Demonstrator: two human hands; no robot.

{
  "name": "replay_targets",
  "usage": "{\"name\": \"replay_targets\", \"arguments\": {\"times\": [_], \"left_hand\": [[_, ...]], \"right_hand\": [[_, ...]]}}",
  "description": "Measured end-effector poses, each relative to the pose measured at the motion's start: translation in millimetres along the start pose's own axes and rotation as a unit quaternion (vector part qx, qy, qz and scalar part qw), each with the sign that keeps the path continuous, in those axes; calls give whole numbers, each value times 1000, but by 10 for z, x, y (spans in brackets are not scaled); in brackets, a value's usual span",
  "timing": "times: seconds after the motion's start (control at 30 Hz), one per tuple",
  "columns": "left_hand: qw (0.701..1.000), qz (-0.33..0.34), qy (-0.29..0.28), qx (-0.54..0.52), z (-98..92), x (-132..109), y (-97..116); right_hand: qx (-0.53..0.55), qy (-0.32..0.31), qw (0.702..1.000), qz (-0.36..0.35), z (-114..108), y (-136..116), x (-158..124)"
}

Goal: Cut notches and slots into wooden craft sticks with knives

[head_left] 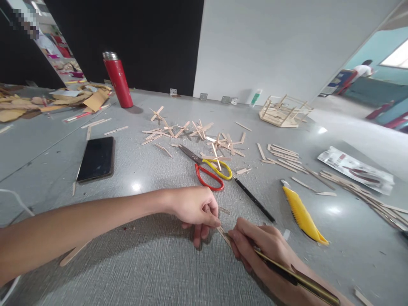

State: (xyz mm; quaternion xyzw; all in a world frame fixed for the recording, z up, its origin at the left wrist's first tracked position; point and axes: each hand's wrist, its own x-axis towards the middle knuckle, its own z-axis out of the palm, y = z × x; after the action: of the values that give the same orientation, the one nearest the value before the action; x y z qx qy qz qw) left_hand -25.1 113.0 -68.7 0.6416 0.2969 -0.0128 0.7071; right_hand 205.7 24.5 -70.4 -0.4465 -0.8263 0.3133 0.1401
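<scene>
My left hand (197, 208) pinches a small wooden craft stick (225, 236) just above the grey table (153, 263). My right hand (264, 244) is closed around a gold and black pen (307, 284), its tip end hidden by the fingers near the stick. Just beyond my left hand lie scissors (201, 160) with one red and one yellow handle. A black pencil (255, 200) rests between the scissors and my right hand. To the right is a yellow cutter-like tool (299, 210).
Star-shaped stick pieces (199, 129) lie at the centre back. A stick frame (283, 112) stands back right, near loose sticks (283, 158) and a white packet (355, 170). On the left are a phone (96, 159), a red flask (118, 80) and cardboard scraps (95, 100).
</scene>
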Motion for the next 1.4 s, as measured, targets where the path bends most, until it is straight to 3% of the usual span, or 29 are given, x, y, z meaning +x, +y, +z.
{"name": "replay_targets", "arguments": {"times": [0.4, 0.57, 0.67, 0.73, 0.87, 0.93, 1.03, 1.13, 1.2, 1.4], "left_hand": [[1000, 1, 12, 13, 3, -1, -14], [1000, 10, 11, 27, 24, -1, -20], [997, 27, 43, 51, 58, 1, -23], [990, 51, 106, 79, 94, 5, -24], [928, 121, 304, 177, 237, -7, -11], [891, 152, 357, 237, 357, -28, -1], [867, 201, 323, 323, 557, -64, -5], [806, 222, 278, 472, 682, -84, -36], [772, 214, 259, 539, 695, -77, -64], [732, 228, 275, 580, 561, 5, -142]], "right_hand": [[3, -49, 998, 32, -100, -51, 12], [58, -25, 996, 57, -82, -36, 43], [140, 9, 986, 87, -50, -21, 63], [181, 34, 978, 102, -23, -20, 64], [207, 84, 966, 131, 29, -18, 58], [162, 116, 971, 132, 32, 3, 64], [77, 176, 975, 108, -18, 76, 79], [63, 205, 971, 103, -118, 178, 87], [72, 207, 970, 109, -187, 236, 93], [137, 262, 950, 104, -245, 247, 206]]}}
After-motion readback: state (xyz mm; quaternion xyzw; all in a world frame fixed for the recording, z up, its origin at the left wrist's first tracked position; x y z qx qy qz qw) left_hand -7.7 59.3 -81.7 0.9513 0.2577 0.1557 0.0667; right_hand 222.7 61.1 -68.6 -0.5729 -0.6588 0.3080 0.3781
